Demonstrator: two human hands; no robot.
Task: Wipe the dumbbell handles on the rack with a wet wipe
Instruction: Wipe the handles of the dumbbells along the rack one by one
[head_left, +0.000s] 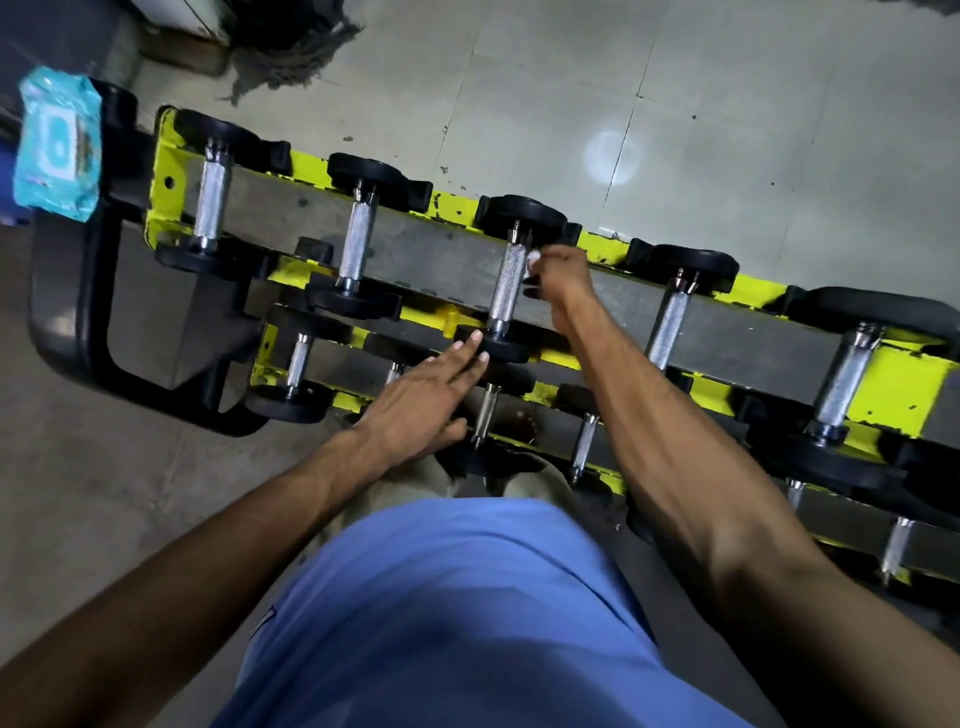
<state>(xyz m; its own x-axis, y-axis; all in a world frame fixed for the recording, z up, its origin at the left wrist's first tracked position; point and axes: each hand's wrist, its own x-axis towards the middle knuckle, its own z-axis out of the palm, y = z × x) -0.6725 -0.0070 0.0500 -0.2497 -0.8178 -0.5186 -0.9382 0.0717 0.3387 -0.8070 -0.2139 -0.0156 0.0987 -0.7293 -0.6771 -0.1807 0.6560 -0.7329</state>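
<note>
Up close, the right hand (558, 275) has its fingers curled round a small white wet wipe (533, 258), pinching it against the far end of a knurled dumbbell handle (508, 283) on the top tier. The left hand (426, 400) holds nothing. Its fingers are straight, and the tips rest on the near black head (501, 349) of the same dumbbell, seemingly to steady it.

The wipe looks limp and thin, so it should wrap easily round the bar. It is likely to snag and bunch on the rough knurling, so a firm pinch with the cloth folded over the bar would suit. The dumbbell itself is probably heavy and rigid. It sits crosswise in its cradle and may roll a little under a sliding stroke, which makes the head the sensible place to brace.

This is the third dumbbell along the yellow rack (452, 205). Similar steel handles lie to its left (356, 241) and to its right (667, 325), and thinner ones sit on the lower tier nearer the person. Whether any of them is already clean cannot be told.

A pale blue wipe packet (54, 150) rests at the rack's far left end, well apart from both hands. Grey floor tiles (727, 104) lie beyond, and a blue shirt (441, 623) fills the foreground.
</note>
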